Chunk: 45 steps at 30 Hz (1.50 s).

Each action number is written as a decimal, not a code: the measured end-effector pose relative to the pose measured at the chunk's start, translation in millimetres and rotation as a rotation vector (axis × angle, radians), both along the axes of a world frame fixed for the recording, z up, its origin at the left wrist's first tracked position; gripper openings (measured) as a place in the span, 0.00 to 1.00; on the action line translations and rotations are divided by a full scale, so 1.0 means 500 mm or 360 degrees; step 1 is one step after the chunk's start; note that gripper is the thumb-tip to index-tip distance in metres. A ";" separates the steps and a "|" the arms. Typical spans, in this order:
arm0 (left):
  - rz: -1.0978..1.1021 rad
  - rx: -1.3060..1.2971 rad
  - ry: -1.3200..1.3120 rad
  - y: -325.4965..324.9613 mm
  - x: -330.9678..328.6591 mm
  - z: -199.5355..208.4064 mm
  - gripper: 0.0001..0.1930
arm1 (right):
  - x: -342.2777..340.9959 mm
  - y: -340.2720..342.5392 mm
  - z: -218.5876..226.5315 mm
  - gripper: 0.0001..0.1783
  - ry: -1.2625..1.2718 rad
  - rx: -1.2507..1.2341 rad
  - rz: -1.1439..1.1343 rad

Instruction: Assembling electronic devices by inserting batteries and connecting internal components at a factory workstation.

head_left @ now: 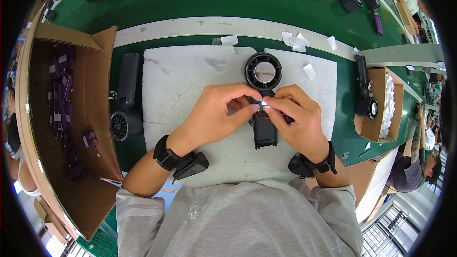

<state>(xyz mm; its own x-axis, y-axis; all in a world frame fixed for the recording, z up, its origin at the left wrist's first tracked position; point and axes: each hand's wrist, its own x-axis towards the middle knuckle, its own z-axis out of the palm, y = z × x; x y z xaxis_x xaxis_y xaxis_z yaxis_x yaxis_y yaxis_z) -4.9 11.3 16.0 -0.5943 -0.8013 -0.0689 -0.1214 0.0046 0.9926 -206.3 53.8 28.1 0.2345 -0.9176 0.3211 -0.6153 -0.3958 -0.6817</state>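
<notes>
In front of me an opened black handheld fan (265, 135) lies on the foam pad, its round head (264, 71) pointing away from me. My left hand (214, 112) is closed in a pinch at the fan's neck. From the other side my right hand (301, 116) pinches at the same spot. Between their fingertips is a small bright white piece (264, 103) that looks like a wire connector. Thin red wires show just below it. Part of a purple battery pack (288, 119) shows under my right fingers, which hide the rest.
A white foam pad (190, 76) covers the green bench. Left stands a cardboard box (107, 138) of purple battery packs, beside another black fan (126, 123). Paper slips (309, 71) lie about. Rightward are a fan (365, 107) and a small carton (376, 133). A white rail (190, 26) crosses behind.
</notes>
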 end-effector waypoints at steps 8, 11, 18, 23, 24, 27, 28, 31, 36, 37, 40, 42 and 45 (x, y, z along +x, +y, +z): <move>-0.0051 -0.0561 -0.0148 -0.003 -0.003 0.003 0.14 | -0.003 -0.002 0.011 0.19 -0.0008 0.0321 -0.0134; 0.0001 -0.0569 -0.0173 0.003 -0.006 -0.001 0.15 | -0.010 -0.005 0.031 0.25 -0.0028 0.0655 -0.0072; 0.0069 -0.0478 -0.0175 0.009 -0.007 0.018 0.16 | -0.048 0.007 0.054 0.30 -0.0073 0.0705 0.0250; 0.0104 -0.0387 -0.0156 0.009 -0.006 0.016 0.16 | -0.065 0.028 0.076 0.24 -0.0477 0.1218 0.0033; 0.0104 -0.0387 -0.0152 0.010 -0.007 0.014 0.16 | -0.067 0.030 0.079 0.22 -0.0644 0.1443 -0.0080; 0.0165 -0.0338 -0.0167 0.011 -0.017 0.011 0.16 | -0.072 0.034 0.065 0.16 -0.0180 0.1061 -0.0226; 0.0153 -0.0348 -0.0153 0.013 -0.020 0.010 0.16 | -0.074 0.036 0.061 0.14 0.0051 0.0866 -0.0296; 0.0217 -0.0335 -0.0165 0.019 -0.020 0.005 0.16 | -0.060 0.049 0.059 0.10 0.0321 0.0475 -0.0256; 0.0203 -0.0318 -0.0120 0.019 -0.017 0.009 0.16 | -0.065 0.050 0.044 0.08 0.0541 -0.0046 0.0110; 0.0212 -0.0306 -0.0143 0.020 -0.016 0.009 0.16 | -0.065 0.051 0.047 0.08 0.0562 -0.0063 0.0071; 0.0196 -0.0325 -0.0175 0.017 -0.012 0.008 0.16 | -0.061 0.052 0.053 0.08 0.0678 -0.0039 0.0205; 0.0163 -0.0311 -0.0223 0.012 -0.019 0.007 0.16 | -0.064 0.057 0.057 0.07 0.0772 -0.0058 0.0179; 0.0138 -0.0327 -0.0233 0.015 -0.010 -0.001 0.15 | -0.058 0.058 0.055 0.08 0.0914 -0.0085 0.0197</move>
<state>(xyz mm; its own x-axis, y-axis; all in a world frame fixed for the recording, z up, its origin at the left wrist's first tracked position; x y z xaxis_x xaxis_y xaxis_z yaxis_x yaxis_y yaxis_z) -9.8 18.8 15.8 -0.5186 -0.8548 0.0203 -0.2725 0.1878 0.9436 -235.5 83.0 55.4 0.4887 -0.8584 0.1561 -0.8271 -0.5128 -0.2301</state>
